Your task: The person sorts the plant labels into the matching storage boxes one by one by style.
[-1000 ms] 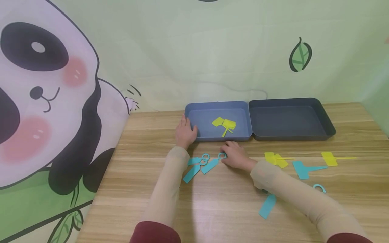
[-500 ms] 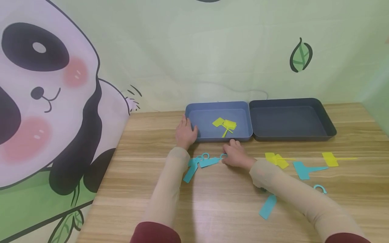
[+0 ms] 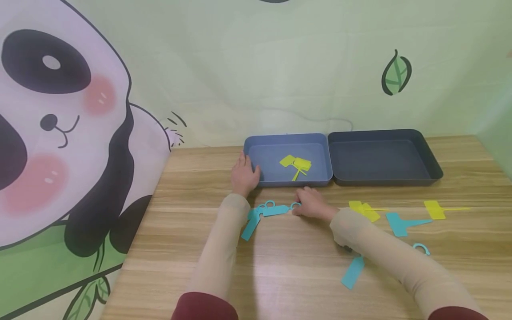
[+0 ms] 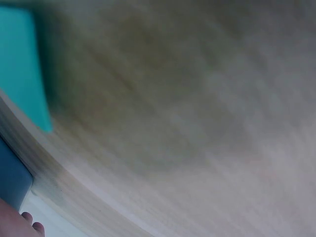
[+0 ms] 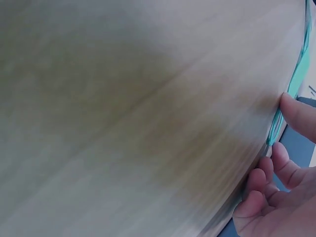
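Fingers of the right hand (image 3: pixel 313 204) pinch a turquoise tag (image 3: pixel 276 210) by its ring, in front of the blue tray (image 3: pixel 290 183); left hand (image 3: pixel 245 175) rests, fingers extended, against that tray; the tag looks light, bendy, best held there by the ring

Turquoise tags (image 3: pixel 276 210), yellow tags (image 3: pixel 434 210) and a blue tray (image 3: pixel 270 153) colour the brown wood-grained table (image 3: pixel 296 275).

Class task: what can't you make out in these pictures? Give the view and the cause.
Head: whatever joins the turquoise ring, hidden by the right sleeve.
Head: the upper end of the nearest turquoise tag, behind the same sleeve.
Head: part of the ring on the held tag, covered by the right hand.
Left wrist: most of the left hand, cut off by the bottom-left corner.
Left wrist: grain of the tabletop, blurred.
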`<state>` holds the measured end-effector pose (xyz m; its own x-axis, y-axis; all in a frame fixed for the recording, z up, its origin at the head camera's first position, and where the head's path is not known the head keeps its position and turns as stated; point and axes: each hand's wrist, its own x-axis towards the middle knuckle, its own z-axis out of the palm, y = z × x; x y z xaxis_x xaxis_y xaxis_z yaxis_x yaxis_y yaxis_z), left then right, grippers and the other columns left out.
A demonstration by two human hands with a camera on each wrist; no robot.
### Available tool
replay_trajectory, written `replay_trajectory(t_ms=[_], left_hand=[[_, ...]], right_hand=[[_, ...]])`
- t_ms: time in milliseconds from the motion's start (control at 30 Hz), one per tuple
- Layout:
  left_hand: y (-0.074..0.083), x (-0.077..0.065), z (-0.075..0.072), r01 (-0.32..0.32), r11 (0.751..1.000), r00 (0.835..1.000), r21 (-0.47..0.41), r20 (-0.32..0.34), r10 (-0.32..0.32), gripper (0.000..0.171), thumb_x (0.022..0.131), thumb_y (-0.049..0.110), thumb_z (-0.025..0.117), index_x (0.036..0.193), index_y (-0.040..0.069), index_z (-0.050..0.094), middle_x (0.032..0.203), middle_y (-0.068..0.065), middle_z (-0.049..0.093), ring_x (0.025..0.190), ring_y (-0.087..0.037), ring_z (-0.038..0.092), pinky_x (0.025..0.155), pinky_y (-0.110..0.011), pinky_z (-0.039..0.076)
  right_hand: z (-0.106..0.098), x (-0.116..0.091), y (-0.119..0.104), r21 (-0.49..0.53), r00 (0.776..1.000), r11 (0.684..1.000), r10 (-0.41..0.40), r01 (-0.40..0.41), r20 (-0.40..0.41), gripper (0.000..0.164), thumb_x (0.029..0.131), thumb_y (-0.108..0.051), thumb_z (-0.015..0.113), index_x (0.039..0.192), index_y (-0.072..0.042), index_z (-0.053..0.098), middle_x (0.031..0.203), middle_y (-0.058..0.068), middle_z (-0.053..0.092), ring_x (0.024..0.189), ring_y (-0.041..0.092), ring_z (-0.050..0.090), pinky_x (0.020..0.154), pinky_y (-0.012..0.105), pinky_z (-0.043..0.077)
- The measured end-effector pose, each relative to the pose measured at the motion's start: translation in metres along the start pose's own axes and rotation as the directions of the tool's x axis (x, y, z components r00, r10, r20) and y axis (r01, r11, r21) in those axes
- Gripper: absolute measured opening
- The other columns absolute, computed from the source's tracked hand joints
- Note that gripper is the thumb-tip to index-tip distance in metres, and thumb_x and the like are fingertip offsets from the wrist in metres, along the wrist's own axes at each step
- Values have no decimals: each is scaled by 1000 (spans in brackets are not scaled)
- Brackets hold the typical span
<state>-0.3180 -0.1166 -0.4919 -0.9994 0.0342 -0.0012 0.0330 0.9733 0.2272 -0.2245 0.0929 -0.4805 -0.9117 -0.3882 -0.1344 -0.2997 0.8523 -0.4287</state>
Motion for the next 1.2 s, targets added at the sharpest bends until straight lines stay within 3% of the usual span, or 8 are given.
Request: replay_trajectory(t_ms=[500,733,933,1067,1200], left_hand=[[1,0,-2,6,1000,1000,-10,13,-6,62,92,39,29,139,0,23,149,-13,8,136,-25,17,111,-37,19],[1,-2,-3,2,1000,1000,-9,18,-2,61,92,39,30,138,0,23,149,-13,9,136,-26,17,111,-36,17],[1,-2,-3,-2,1000,1000,-16,14,2,61,92,38,30,138,-1,23,149,-14,9,136,-26,17,111,-37,17],[1,-1,-2,-6,1000,1000,-16,5,6,61,91,38,31,138,-1,23,149,-14,10,136,-26,17,111,-37,18],[0,0,-1,-11,1000,1000,-4,-2,11,61,91,38,31,138,-1,24,148,-15,12,136,-26,17,111,-36,19]], right_hand=[[-2,0,-6,45,999,998,40,-40,0,26,67,-21,70,79,-9,50,73,1,51,68,17,48,59,28,38],[-1,-1,-6,144,999,989,36,-36,-1,26,72,-13,65,90,-8,48,82,5,55,74,20,50,64,31,43],[1,2,-4,247,999,968,47,-45,-1,11,77,-12,63,72,-7,55,69,1,54,64,14,47,56,23,39],[-3,3,-1,409,997,909,56,-75,58,11,77,-10,63,70,-3,59,60,-3,50,53,8,44,50,18,37],[-11,1,0,603,976,774,89,-194,200,13,80,-9,60,82,4,61,57,-2,58,44,7,50,43,18,41]])
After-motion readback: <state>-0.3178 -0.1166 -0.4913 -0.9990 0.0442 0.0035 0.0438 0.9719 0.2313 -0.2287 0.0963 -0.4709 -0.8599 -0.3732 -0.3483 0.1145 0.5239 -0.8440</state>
